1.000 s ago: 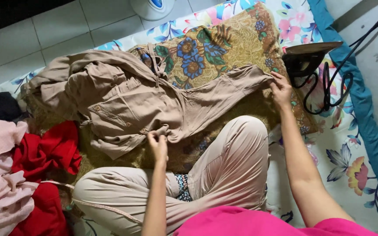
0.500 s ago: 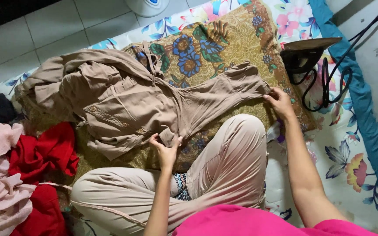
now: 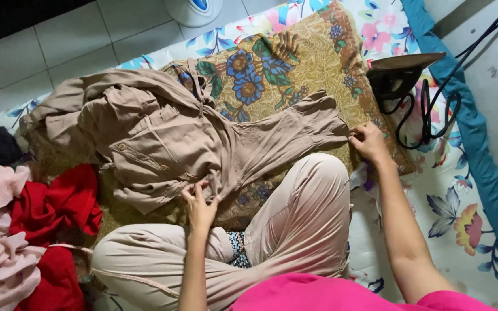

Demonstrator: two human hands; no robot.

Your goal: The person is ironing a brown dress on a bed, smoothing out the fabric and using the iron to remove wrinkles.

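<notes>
Lying spread on one patterned brown cloth [image 3: 295, 63] is one beige shirt [image 3: 168, 138]. The left hand [image 3: 200, 204] pinches its lower hem, and the right hand [image 3: 370, 141] grips the sleeve end. One iron [image 3: 402, 72] stands near the right hand; two red garments [image 3: 53, 207] lie left.

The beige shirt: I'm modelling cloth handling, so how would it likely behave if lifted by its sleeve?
The beige shirt looks thin and creased, so it would probably droop limply. The right hand pinches its sleeve end, the left hand its hem; both bunch it easily, suggesting light fabric unlikely to slide on the patterned cloth.
</notes>
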